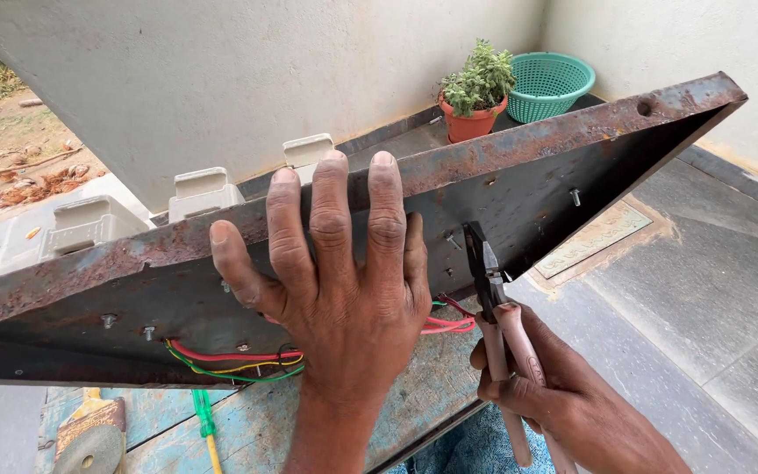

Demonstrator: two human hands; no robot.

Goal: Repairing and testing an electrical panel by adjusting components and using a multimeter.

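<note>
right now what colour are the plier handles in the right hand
Pale pink, on the pliers held by the right hand; head view.
</note>
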